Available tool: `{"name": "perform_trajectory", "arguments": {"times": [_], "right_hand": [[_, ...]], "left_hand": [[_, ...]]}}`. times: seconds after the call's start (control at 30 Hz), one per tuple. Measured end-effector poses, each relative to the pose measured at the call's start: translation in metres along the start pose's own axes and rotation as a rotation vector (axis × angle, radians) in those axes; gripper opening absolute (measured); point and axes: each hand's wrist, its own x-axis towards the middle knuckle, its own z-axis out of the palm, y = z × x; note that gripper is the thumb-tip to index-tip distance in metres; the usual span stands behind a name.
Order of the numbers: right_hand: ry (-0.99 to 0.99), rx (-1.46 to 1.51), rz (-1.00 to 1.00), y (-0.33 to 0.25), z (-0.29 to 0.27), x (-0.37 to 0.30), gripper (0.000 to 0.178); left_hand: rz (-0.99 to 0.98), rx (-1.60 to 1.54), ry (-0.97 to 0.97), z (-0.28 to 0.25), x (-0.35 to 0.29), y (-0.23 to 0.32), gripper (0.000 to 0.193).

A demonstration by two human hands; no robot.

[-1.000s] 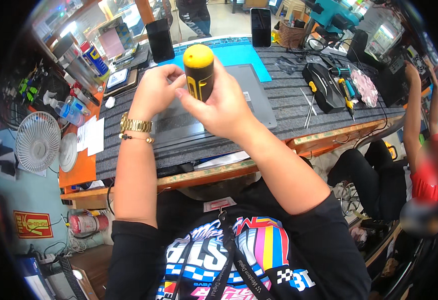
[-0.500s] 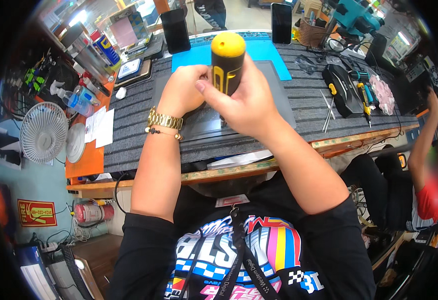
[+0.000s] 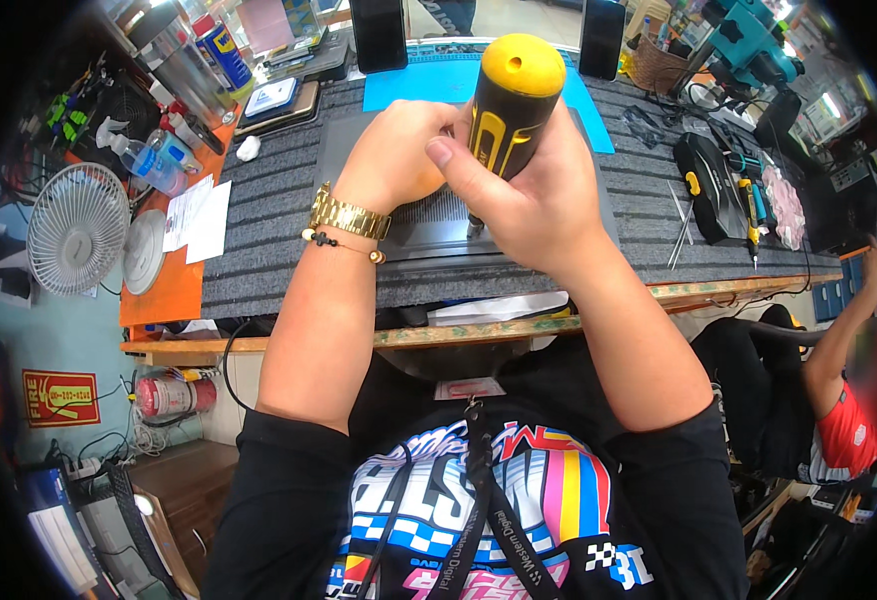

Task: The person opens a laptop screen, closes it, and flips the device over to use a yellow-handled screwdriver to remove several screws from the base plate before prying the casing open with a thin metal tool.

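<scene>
My right hand [image 3: 549,190] is wrapped round a thick electric screwdriver [image 3: 509,115], black with a yellow end cap. The tool stands nearly upright, and its metal shaft points down at a dark grey laptop [image 3: 429,238] lying flat with a vent grille showing. Whether the tip touches a screw I cannot tell. Close against the tool's left side is my left hand [image 3: 404,160], its fingers curled in and partly hidden behind the handle. What they hold, if anything, does not show. A gold watch [image 3: 351,215] and a beaded bracelet are on my left wrist.
A blue mat [image 3: 429,90] lies beyond the laptop on the grey striped cloth. Tweezers [image 3: 681,225], a black case [image 3: 709,190] and a yellow-black screwdriver [image 3: 751,215] lie at the right. Bottles, papers [image 3: 199,220] and a fan [image 3: 79,228] stand left. Another person [image 3: 849,430] sits far right.
The view has shifted, so the bench sits higher in the picture. The screwdriver and my right hand appear farther right and higher; both hands keep much the same pose.
</scene>
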Motion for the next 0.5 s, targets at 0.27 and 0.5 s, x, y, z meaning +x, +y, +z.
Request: {"name": "perform_trajectory", "arguments": {"times": [0.27, 0.5], "right_hand": [[0.118, 0.087, 0.019, -0.007, -0.015, -0.002, 0.026], [0.376, 0.261, -0.079, -0.005, -0.072, 0.003, 0.023]], "left_hand": [[-0.144, 0.236, -0.04, -0.008, 0.003, 0.018, 0.022], [-0.279, -0.028, -0.366, -0.025, -0.005, 0.042, 0.022]]}}
